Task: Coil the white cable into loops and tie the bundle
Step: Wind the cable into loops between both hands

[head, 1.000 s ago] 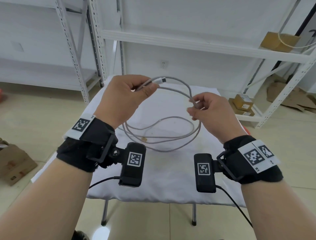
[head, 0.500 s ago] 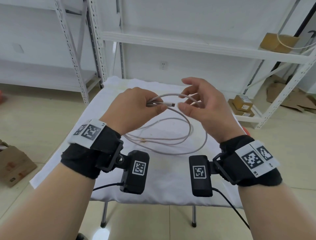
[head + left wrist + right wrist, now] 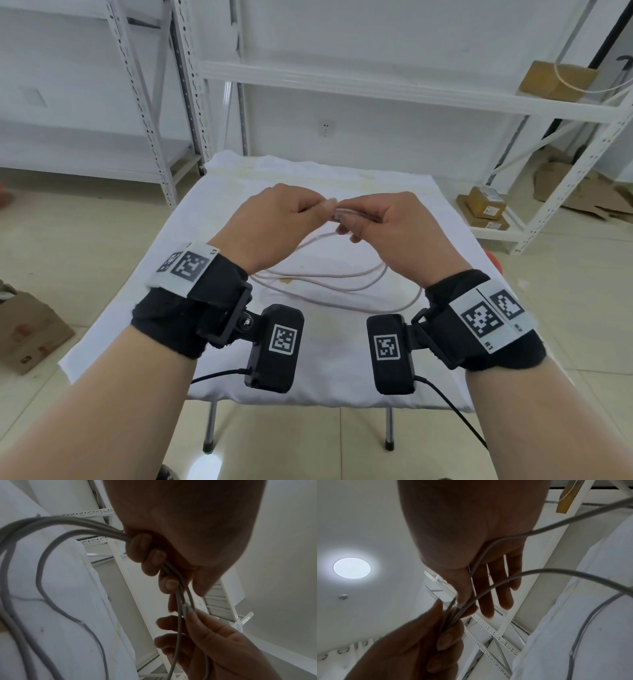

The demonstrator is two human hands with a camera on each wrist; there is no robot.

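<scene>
Left hand [image 3: 270, 224] clamps the gathered strands of the white cable [image 3: 342, 277]; right hand [image 3: 387, 226] pinches the plug end [image 3: 339, 215] — just beside the left fingers [image 3: 147, 553]. Loops hang below toward the surface [image 3: 329, 349], the plug's long axis seemingly running hand to hand — hard to confirm through blur.

In the right wrist view, the right hand [image 3: 471, 536] pinches the white cable [image 3: 496, 584] between thumb and forefinger, other fingers [image 3: 503, 588] straight. The left hand [image 3: 419, 649] grips the gathered strands just below. A round ceiling lamp [image 3: 351, 568] shines at left.
</scene>
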